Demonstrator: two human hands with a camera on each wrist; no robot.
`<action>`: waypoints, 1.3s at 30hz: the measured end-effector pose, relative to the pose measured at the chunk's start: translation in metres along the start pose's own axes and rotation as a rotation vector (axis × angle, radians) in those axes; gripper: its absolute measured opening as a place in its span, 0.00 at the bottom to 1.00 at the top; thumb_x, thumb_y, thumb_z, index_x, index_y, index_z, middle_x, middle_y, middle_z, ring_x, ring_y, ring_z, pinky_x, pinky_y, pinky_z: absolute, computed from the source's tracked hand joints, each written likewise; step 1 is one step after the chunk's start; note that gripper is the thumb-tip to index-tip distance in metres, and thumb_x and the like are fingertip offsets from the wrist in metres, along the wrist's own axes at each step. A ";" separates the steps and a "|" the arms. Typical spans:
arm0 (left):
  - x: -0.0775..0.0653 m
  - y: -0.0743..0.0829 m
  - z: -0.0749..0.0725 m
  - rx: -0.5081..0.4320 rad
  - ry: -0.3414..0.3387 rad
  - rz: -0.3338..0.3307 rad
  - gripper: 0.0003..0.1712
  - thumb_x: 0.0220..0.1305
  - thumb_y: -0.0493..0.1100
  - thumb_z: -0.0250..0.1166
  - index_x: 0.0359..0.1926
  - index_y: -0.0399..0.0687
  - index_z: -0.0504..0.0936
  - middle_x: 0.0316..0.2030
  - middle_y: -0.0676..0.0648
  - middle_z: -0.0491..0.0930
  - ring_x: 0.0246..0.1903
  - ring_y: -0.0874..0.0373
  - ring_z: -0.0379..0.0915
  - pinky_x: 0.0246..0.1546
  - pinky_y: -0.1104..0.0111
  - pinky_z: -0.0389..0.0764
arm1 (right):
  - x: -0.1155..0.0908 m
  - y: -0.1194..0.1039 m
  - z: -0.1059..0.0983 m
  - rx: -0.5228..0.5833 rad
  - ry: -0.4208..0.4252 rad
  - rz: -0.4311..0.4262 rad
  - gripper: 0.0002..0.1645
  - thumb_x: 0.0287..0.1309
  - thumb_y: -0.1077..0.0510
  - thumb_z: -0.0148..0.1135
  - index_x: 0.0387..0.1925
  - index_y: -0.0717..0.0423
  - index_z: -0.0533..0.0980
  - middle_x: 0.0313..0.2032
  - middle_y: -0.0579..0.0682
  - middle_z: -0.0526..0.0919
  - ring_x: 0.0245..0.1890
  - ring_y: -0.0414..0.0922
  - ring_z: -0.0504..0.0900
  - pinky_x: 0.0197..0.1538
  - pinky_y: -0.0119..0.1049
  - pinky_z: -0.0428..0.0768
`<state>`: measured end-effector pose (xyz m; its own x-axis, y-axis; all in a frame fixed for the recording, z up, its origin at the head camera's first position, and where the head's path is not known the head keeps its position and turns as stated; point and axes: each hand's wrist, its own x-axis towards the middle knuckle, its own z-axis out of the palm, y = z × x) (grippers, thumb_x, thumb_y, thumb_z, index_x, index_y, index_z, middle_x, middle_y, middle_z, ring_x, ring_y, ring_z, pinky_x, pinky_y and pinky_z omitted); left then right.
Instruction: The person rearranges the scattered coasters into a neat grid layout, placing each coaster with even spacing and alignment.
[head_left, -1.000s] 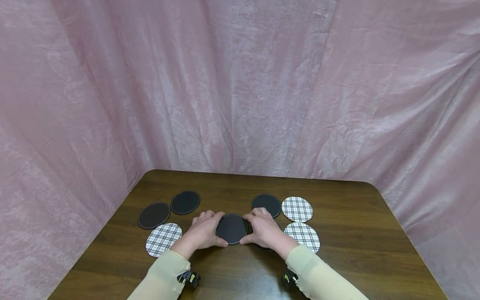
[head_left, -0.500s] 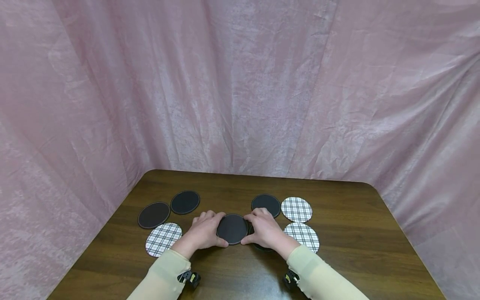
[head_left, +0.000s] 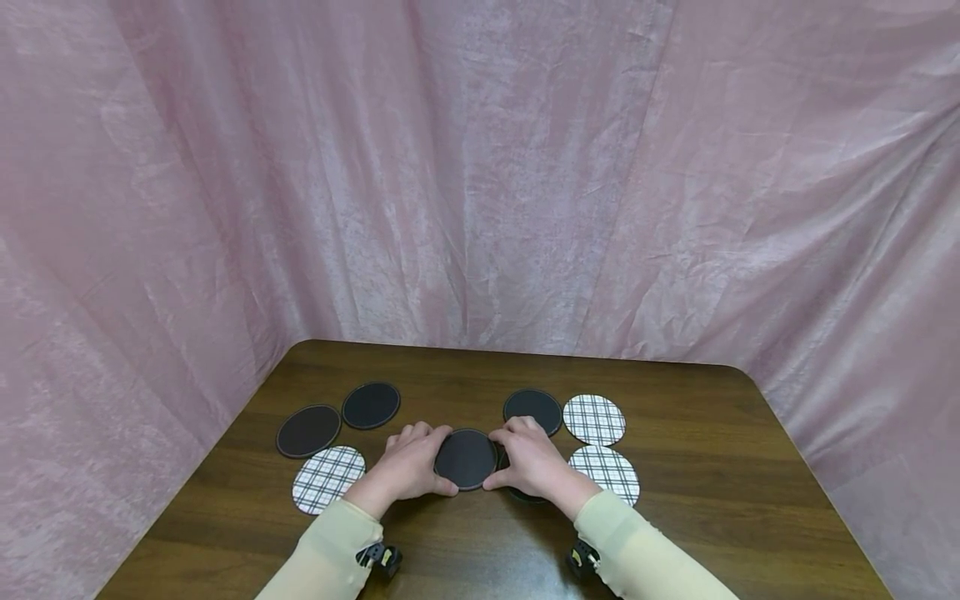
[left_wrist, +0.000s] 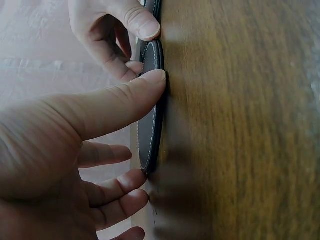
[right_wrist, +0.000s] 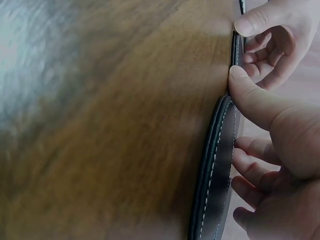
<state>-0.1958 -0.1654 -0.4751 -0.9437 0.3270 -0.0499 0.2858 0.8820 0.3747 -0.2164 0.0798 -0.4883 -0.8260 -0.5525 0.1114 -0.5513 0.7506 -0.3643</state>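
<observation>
A round dark coaster [head_left: 466, 459] with pale edge stitching lies at the middle of the table, between both hands. My left hand [head_left: 405, 467] grips its left rim, thumb at the near side and fingers at the far side. On the opposite rim, my right hand [head_left: 528, 460] holds it the same way. The left wrist view shows a doubled edge on this coaster [left_wrist: 152, 125], low against the wood. Beneath the right hand lies another dark coaster [right_wrist: 215, 170], mostly covered by that hand in the head view.
To the left are two dark coasters, one brown-black [head_left: 308, 431] and one black [head_left: 371, 405], with a plaid coaster [head_left: 327, 480] nearer. To the right lie a black coaster [head_left: 534, 407] and two plaid ones, the farther plaid coaster [head_left: 594, 419] touching the nearer. Pink curtains [head_left: 480, 183] surround the wooden table [head_left: 705, 467].
The held coaster and both hands have shifted very slightly to the right. The other coasters stay where they were.
</observation>
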 end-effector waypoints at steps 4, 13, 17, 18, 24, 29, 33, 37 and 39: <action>-0.001 0.002 -0.002 -0.004 -0.008 -0.012 0.55 0.50 0.56 0.91 0.75 0.42 0.77 0.56 0.39 0.78 0.55 0.41 0.71 0.61 0.39 0.70 | -0.001 -0.001 -0.001 0.000 0.005 -0.002 0.44 0.49 0.43 0.91 0.62 0.62 0.85 0.53 0.57 0.82 0.61 0.59 0.75 0.70 0.58 0.73; -0.006 0.000 -0.005 -0.011 -0.011 -0.029 0.56 0.54 0.60 0.89 0.77 0.42 0.76 0.63 0.37 0.76 0.61 0.39 0.70 0.63 0.38 0.69 | -0.001 -0.001 -0.001 0.012 0.011 -0.007 0.45 0.51 0.42 0.90 0.64 0.62 0.84 0.55 0.58 0.82 0.62 0.60 0.75 0.70 0.58 0.73; -0.007 -0.002 -0.010 -0.006 0.007 -0.033 0.56 0.56 0.61 0.87 0.78 0.42 0.74 0.68 0.34 0.74 0.66 0.36 0.69 0.65 0.35 0.68 | 0.001 -0.001 -0.003 0.030 0.037 -0.025 0.45 0.54 0.43 0.89 0.67 0.62 0.82 0.58 0.59 0.82 0.65 0.61 0.75 0.72 0.58 0.72; -0.007 -0.003 -0.011 -0.007 0.014 -0.035 0.56 0.57 0.61 0.87 0.78 0.42 0.74 0.69 0.34 0.74 0.68 0.36 0.69 0.65 0.35 0.68 | 0.002 -0.002 -0.004 0.034 0.046 -0.033 0.45 0.55 0.43 0.88 0.67 0.62 0.82 0.59 0.60 0.82 0.66 0.61 0.75 0.73 0.58 0.71; -0.011 -0.006 -0.018 -0.014 0.046 -0.051 0.53 0.63 0.60 0.83 0.79 0.38 0.72 0.75 0.31 0.69 0.75 0.32 0.64 0.69 0.30 0.64 | 0.009 -0.004 -0.005 0.045 0.072 -0.070 0.47 0.61 0.42 0.84 0.72 0.64 0.78 0.68 0.62 0.79 0.74 0.63 0.72 0.79 0.61 0.64; -0.013 -0.014 -0.024 0.005 0.083 -0.087 0.51 0.70 0.60 0.78 0.80 0.35 0.70 0.78 0.28 0.65 0.78 0.29 0.59 0.71 0.28 0.60 | 0.019 -0.010 -0.006 0.030 0.076 -0.077 0.50 0.63 0.39 0.81 0.75 0.64 0.74 0.73 0.63 0.76 0.80 0.64 0.66 0.82 0.63 0.58; -0.014 -0.020 -0.029 0.019 0.113 -0.121 0.50 0.72 0.60 0.76 0.81 0.34 0.69 0.80 0.27 0.62 0.81 0.28 0.54 0.72 0.27 0.57 | 0.028 -0.015 -0.007 0.024 0.056 -0.073 0.52 0.65 0.38 0.79 0.78 0.63 0.71 0.76 0.62 0.74 0.82 0.64 0.63 0.82 0.63 0.56; -0.015 -0.029 -0.033 0.035 0.136 -0.147 0.49 0.73 0.60 0.75 0.81 0.36 0.69 0.82 0.28 0.58 0.83 0.28 0.47 0.75 0.25 0.52 | 0.036 -0.020 -0.010 0.013 0.040 -0.070 0.52 0.67 0.37 0.77 0.80 0.62 0.69 0.77 0.62 0.72 0.82 0.63 0.61 0.83 0.63 0.55; -0.015 -0.034 -0.035 0.049 0.146 -0.153 0.49 0.74 0.60 0.74 0.81 0.36 0.68 0.83 0.28 0.56 0.84 0.28 0.45 0.75 0.25 0.49 | 0.039 -0.023 -0.011 0.006 0.042 -0.077 0.52 0.68 0.37 0.77 0.80 0.62 0.69 0.77 0.63 0.72 0.82 0.64 0.61 0.83 0.63 0.55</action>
<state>-0.1970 -0.2122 -0.4550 -0.9898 0.1386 0.0330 0.1417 0.9342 0.3273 -0.2377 0.0452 -0.4654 -0.7856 -0.5925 0.1781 -0.6126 0.7045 -0.3585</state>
